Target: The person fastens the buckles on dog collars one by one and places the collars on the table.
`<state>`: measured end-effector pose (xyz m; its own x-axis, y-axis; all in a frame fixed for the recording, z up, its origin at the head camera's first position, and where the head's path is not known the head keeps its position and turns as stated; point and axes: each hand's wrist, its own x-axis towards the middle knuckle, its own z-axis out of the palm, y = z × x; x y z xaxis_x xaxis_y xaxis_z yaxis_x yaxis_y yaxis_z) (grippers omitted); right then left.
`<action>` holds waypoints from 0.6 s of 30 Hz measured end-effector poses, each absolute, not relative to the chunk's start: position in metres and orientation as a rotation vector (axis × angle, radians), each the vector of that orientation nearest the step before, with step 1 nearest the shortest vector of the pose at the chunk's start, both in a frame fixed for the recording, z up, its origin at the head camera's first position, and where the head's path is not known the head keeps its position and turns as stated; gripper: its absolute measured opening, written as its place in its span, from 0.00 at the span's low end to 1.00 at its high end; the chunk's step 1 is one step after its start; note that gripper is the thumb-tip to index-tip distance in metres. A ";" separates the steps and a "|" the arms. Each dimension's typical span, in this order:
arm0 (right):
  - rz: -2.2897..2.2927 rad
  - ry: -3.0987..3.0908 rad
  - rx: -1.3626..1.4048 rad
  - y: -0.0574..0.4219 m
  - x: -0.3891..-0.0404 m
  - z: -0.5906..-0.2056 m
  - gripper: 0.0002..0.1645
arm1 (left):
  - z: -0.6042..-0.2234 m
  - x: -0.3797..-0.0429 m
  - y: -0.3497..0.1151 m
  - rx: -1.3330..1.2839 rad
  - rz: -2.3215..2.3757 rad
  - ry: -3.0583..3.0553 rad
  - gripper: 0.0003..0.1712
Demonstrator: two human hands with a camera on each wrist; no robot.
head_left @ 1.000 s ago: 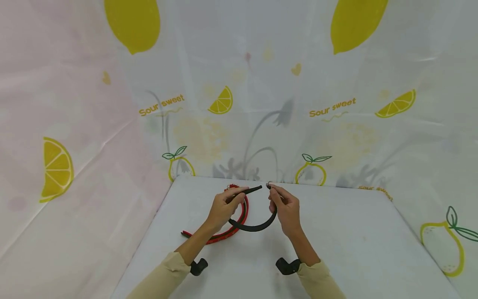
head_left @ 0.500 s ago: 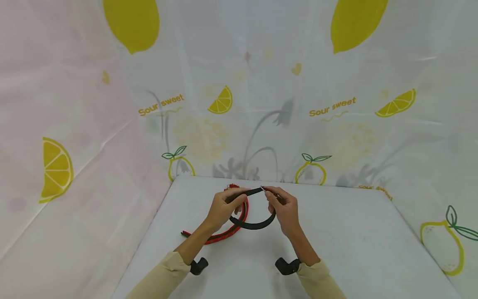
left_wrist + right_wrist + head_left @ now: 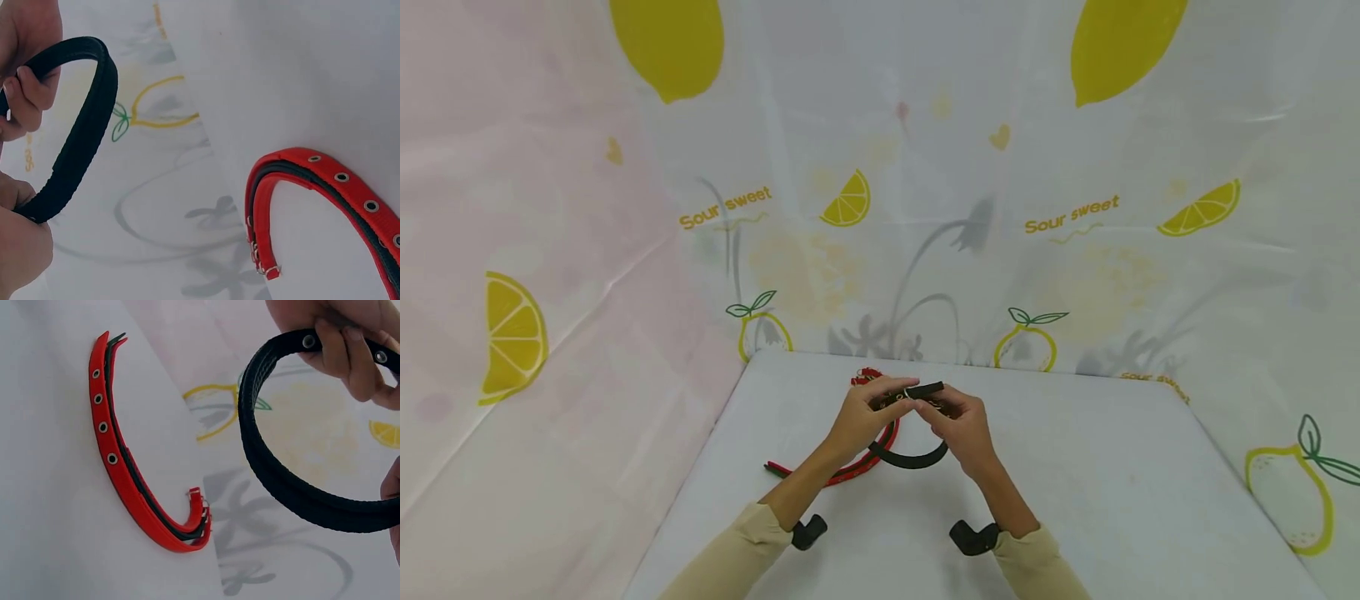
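A black pet collar is held up above the table, bent into a ring. Its left part is gripped by my left hand, thumb on the near side. My right hand pinches the other end, close against the left hand's fingertips. A black strap tip sticks out to the right over the right fingers, with a bit of shiny metal beside it. In the right wrist view, metal eyelets show on the collar by the left fingers. The buckle is mostly hidden by the fingers.
Red collars with metal eyelets lie nested with a dark one on the white table, behind and left of my hands. A lemon-print curtain stands behind the table and along its sides.
The hands have come together, closing the gap between the collar's ends. The strap tip now projects to the right past the right fingertips. The red collars have stayed in place.
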<state>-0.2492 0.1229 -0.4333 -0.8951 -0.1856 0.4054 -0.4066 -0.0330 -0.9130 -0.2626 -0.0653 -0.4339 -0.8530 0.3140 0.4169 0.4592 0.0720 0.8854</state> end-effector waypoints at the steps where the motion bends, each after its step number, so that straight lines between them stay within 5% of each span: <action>1: 2.039 -2.091 0.627 0.122 -0.248 -0.433 0.09 | -0.434 -0.263 -0.065 -0.793 -1.912 -2.209 0.16; 10: 2.255 -1.992 0.578 0.127 -0.250 -0.443 0.16 | -0.433 -0.263 -0.066 -0.698 -1.930 -2.188 0.13; 18: 2.299 -1.881 0.605 0.125 -0.249 -0.454 0.14 | -0.432 -0.264 -0.065 -0.667 -2.003 -2.143 0.11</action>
